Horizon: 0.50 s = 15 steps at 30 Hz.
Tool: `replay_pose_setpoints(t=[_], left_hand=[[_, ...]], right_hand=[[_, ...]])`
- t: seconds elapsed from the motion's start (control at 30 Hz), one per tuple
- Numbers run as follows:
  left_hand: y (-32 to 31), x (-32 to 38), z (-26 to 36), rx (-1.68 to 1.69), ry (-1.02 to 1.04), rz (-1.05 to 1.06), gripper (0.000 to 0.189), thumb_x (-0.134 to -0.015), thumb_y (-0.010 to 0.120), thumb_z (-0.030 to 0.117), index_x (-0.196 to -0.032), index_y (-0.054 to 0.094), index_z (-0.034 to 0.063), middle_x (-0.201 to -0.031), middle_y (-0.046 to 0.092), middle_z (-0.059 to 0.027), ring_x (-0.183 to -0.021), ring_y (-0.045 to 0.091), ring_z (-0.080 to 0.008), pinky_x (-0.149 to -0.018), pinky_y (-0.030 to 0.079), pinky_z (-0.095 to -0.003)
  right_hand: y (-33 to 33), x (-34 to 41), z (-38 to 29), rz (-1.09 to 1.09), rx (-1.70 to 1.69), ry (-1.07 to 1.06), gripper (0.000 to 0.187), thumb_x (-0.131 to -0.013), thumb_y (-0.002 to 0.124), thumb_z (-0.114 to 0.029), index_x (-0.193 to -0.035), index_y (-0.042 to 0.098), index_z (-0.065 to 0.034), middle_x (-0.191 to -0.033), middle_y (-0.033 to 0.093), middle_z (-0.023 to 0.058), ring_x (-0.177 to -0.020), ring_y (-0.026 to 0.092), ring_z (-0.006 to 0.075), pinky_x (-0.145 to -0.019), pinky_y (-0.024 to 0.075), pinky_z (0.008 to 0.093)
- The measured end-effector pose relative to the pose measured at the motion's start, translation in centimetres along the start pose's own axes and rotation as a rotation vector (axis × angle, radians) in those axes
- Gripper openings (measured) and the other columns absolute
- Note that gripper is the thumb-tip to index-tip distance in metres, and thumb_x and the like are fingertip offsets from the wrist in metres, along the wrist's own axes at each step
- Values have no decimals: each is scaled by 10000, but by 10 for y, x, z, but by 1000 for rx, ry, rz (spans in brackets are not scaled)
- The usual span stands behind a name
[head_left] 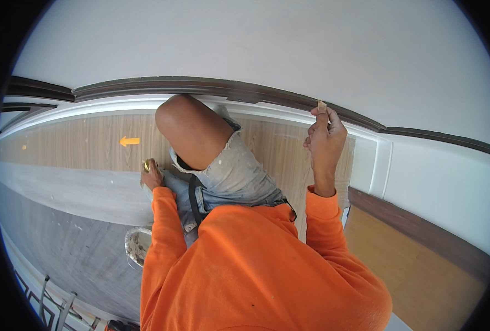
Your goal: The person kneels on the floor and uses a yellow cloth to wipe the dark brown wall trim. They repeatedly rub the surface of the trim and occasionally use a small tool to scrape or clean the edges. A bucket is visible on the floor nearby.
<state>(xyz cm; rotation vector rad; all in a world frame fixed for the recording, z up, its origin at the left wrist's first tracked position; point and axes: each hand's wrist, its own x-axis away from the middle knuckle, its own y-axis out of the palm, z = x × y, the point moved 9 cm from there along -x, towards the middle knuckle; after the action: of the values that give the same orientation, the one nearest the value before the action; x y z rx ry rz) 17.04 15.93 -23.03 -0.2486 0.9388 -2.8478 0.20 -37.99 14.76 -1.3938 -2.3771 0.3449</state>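
Observation:
My right hand point(327, 134) is raised at the dark wooden wall moulding point(270, 96), gripping a small beige piece point(322, 106) between thumb and fingers. The piece is at the moulding's upper edge, where it meets the pale wall point(253, 41); its material cannot be told. Down by my lower leg, my left hand point(153, 176) is closed around a small yellowish object point(147, 165), mostly hidden by the fingers. My bent bare knee and torn jeans lie between the two hands.
A dirty bucket point(137, 246) stands on the grey floor beside my left sleeve. Wood-look flooring point(83, 140) with an orange arrow point(129, 141) runs along the white skirting. Metal legs point(65, 310) stand at the lower left, and a brown-edged tan panel point(410, 256) lies at the right.

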Motion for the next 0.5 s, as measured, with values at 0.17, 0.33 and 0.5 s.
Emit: replay_pose_setpoints(t=[0.17, 0.33, 0.5], left_hand=[[-2, 4, 9, 19, -100, 39, 602, -977, 626, 499, -1093, 713, -85, -947, 756, -239, -843, 708, -341, -776, 540, -430], [-5, 5, 13, -7, -113, 25, 697, -956, 656, 538, -1184, 699, -119, -986, 769, -247, -895, 727, -357, -818, 551, -432], [-3, 3, 6, 86, -106, 11, 580, -983, 636, 473, -1094, 697, -93, -948, 765, -220, -848, 718, -319, -772, 550, -407]], right_hand=[[-2, 0, 5, 41, -8, -23, 263, -1093, 518, -219, -1008, 674, -25, -577, 455, -36, -481, 431, 48, -433, 397, 256], [-5, -1, 3, 27, 14, -22, 259, -1092, 520, -220, -1003, 674, -32, -577, 458, -38, -482, 434, 43, -431, 399, 251], [0, -1, 3, 4, 6, -5, 254, -1087, 521, -220, -1004, 673, -33, -577, 455, -40, -483, 429, 39, -430, 404, 249]])
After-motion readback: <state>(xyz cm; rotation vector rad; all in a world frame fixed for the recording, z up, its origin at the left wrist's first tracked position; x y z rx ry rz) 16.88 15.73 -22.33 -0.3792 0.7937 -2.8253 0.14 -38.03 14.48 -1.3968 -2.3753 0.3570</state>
